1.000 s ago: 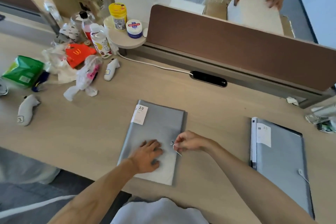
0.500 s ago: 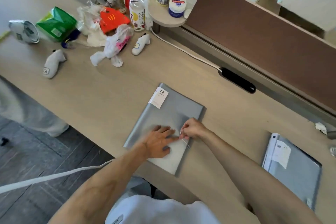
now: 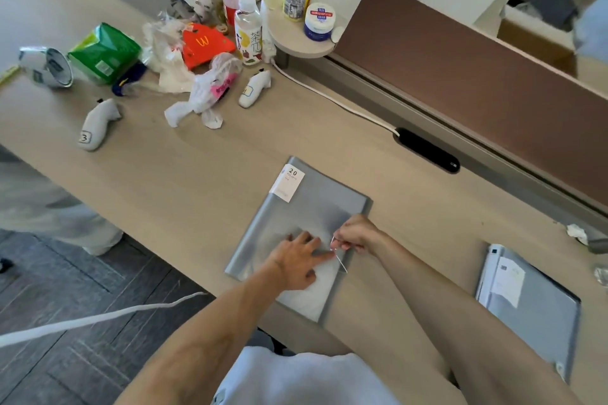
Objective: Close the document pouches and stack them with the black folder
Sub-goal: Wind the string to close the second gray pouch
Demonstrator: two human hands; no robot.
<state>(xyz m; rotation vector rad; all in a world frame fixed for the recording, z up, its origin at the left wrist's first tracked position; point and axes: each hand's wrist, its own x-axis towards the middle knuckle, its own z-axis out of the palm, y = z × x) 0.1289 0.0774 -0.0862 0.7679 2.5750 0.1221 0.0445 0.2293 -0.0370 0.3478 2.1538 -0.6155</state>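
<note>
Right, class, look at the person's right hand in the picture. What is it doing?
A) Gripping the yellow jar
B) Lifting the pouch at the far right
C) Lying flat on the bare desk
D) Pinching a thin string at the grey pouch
D: the right hand pinches the thin string at the edge of the grey pouch, while the left hand lies flat on that pouch.

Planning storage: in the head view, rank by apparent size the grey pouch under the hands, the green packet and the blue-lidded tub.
1. Grey pouch
2. Green packet
3. Blue-lidded tub (farther back, yet plainly smallest)
</note>
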